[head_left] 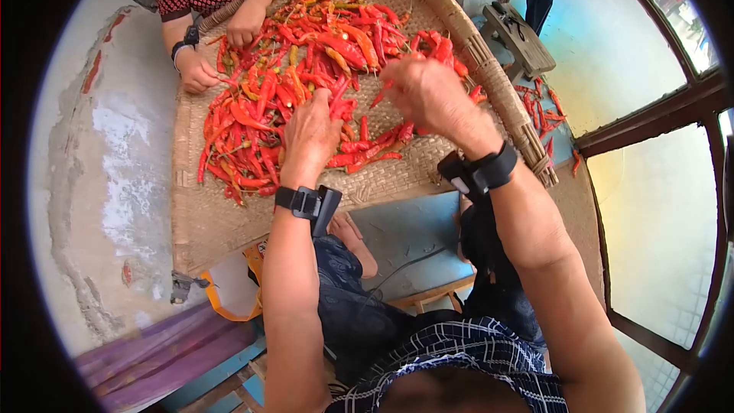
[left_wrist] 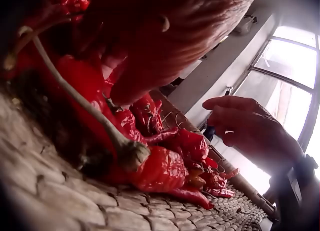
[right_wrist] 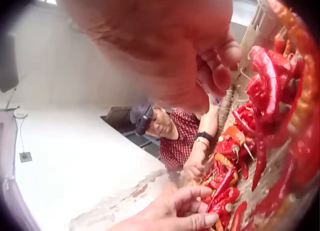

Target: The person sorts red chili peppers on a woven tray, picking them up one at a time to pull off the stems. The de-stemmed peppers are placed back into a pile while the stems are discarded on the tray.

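Red chili peppers (head_left: pixel 252 118), several of them orange, lie heaped on a woven bamboo tray (head_left: pixel 222 229). My left hand (head_left: pixel 312 134) is at the near side of the heap, thumb and fingers bent round a slender red chili (right_wrist: pixel 221 188). In the left wrist view, a pepper's long pale stem (left_wrist: pixel 82 103) crosses close to the camera, below the left hand (left_wrist: pixel 185 36). Raised over the right part of the tray is my right hand (head_left: pixel 436 95), its fingers loosely bent with nothing visible between them; the right wrist view shows peppers (right_wrist: pixel 265 86) beside its fingertips.
Across the tray, another person's hands (head_left: pixel 197 70) touch peppers at the far left. The tray's raised rim (head_left: pixel 489 53) runs along the right. Beyond it stand a wooden stool (head_left: pixel 520 42) and more peppers (head_left: pixel 543 111). A whitewashed wall (head_left: pixel 126 160) is at left, windows (head_left: pixel 650 214) at right.
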A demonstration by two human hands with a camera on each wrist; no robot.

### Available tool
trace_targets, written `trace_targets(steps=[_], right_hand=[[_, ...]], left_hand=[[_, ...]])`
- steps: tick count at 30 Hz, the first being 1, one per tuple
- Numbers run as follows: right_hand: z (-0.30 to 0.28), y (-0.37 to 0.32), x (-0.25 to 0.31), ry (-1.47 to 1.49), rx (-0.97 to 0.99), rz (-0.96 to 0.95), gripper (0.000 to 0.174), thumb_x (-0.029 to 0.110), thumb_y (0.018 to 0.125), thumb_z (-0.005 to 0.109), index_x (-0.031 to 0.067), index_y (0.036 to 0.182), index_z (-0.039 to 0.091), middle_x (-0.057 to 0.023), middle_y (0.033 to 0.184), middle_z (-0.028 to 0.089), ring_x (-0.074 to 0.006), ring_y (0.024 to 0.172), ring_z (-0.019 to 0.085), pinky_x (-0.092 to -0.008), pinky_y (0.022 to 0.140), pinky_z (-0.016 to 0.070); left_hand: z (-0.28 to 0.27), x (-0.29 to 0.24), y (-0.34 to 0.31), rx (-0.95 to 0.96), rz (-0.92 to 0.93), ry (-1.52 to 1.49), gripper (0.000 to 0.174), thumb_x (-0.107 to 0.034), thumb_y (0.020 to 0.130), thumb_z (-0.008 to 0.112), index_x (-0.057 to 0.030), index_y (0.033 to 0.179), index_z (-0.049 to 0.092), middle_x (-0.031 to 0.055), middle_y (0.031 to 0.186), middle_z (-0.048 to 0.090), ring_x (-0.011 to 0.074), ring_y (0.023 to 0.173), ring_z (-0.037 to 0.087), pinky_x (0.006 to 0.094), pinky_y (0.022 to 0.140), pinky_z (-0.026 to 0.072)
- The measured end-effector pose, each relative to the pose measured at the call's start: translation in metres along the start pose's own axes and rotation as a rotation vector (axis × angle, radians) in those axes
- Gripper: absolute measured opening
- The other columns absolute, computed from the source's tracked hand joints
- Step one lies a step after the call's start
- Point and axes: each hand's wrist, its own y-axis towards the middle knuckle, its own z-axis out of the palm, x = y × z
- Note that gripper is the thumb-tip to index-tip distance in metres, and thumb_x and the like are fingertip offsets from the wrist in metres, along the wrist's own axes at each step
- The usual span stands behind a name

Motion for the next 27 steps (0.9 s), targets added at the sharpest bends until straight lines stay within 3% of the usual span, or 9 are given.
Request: trace_targets(steps=[4,11,14,15,18,21,24,25,27], right_hand=[[0.012,-0.002,0.014,0.038,0.021,-0.018,0.014,0.006,0.073,0.061,0.0037,0.086,0.058,-0.0169,0.086,0.058,-0.0340,0.082,0.061,-0.0439,0.066,0.0521],[0.015,0.001,0.014,-0.005,0.039,-0.097,0.016,0.004,0.072,0.061,0.0029,0.088,0.057,-0.0139,0.091,0.057,-0.0336,0.085,0.059,-0.0426,0.067,0.0516],[-0.001,0.001,0.018,0.047,0.143,-0.020,0.019,0.005,0.071,0.064,0.0028,0.089,0.057,-0.0141,0.088,0.058,-0.0335,0.084,0.061,-0.0427,0.067,0.0513],[-0.002,0.000,0.016,0.011,0.150,-0.015,0.023,0.007,0.071,0.065,0.0030,0.093,0.059,-0.0142,0.085,0.058,-0.0339,0.083,0.060,-0.0431,0.069,0.0501],[-0.006,-0.005,0.014,-0.012,0.150,0.000,0.025,0.011,0.072,0.068,0.0031,0.094,0.061,-0.0142,0.084,0.058,-0.0341,0.082,0.060,-0.0436,0.070,0.0489],[-0.008,-0.006,0.013,0.028,0.160,0.026,0.022,0.017,0.074,0.069,0.0024,0.088,0.062,-0.0152,0.084,0.058,-0.0344,0.083,0.059,-0.0440,0.069,0.0482],[-0.008,-0.005,0.010,0.143,0.250,-0.016,0.023,0.023,0.079,0.068,0.0016,0.086,0.061,-0.0178,0.081,0.059,-0.0369,0.078,0.059,-0.0442,0.067,0.0466],[-0.006,-0.004,0.008,0.145,0.268,0.007,0.023,0.023,0.079,0.068,0.0016,0.086,0.061,-0.0178,0.081,0.059,-0.0369,0.078,0.059,-0.0442,0.067,0.0466],[-0.003,-0.001,-0.001,0.148,0.140,-0.066,0.022,0.022,0.079,0.065,0.0011,0.081,0.061,-0.0206,0.074,0.061,-0.0381,0.075,0.061,-0.0458,0.064,0.0477]], left_hand=[[0.007,-0.008,0.004,0.017,-0.027,-0.373,0.031,0.000,0.073,0.063,-0.0039,0.102,0.054,0.0153,0.083,0.061,0.0327,0.079,0.061,0.0413,0.068,0.0484],[0.000,-0.028,-0.004,-0.048,0.189,-0.431,0.030,0.003,0.075,0.059,-0.0026,0.104,0.051,0.0128,0.090,0.059,0.0239,0.084,0.061,0.0344,0.072,0.0503],[-0.006,-0.031,-0.006,-0.007,0.134,-0.545,0.039,0.001,0.076,0.065,-0.0003,0.112,0.051,0.0136,0.103,0.058,0.0255,0.097,0.061,0.0340,0.083,0.0505],[-0.005,-0.032,-0.007,-0.075,0.154,-0.520,0.036,-0.002,0.077,0.067,-0.0019,0.110,0.053,0.0153,0.096,0.058,0.0321,0.091,0.062,0.0381,0.079,0.0497],[-0.005,-0.028,-0.007,-0.087,0.182,-0.551,0.030,-0.002,0.078,0.066,-0.0021,0.106,0.057,0.0153,0.092,0.060,0.0326,0.087,0.062,0.0389,0.078,0.0497],[-0.008,-0.032,-0.008,-0.059,0.152,-0.496,0.023,0.000,0.079,0.064,-0.0019,0.102,0.060,0.0145,0.091,0.062,0.0303,0.086,0.063,0.0369,0.077,0.0503],[-0.011,-0.037,-0.008,0.014,0.028,-0.700,0.023,0.003,0.079,0.061,-0.0007,0.102,0.062,0.0110,0.104,0.065,0.0189,0.100,0.062,0.0311,0.081,0.0521],[-0.010,-0.038,-0.008,-0.063,0.130,-0.669,0.028,0.005,0.078,0.061,-0.0025,0.104,0.059,0.0112,0.097,0.063,0.0191,0.087,0.064,0.0311,0.076,0.0533],[-0.010,-0.040,-0.007,-0.055,0.030,-0.710,0.036,0.005,0.078,0.062,-0.0045,0.112,0.057,0.0113,0.099,0.063,0.0183,0.086,0.063,0.0307,0.075,0.0531]])
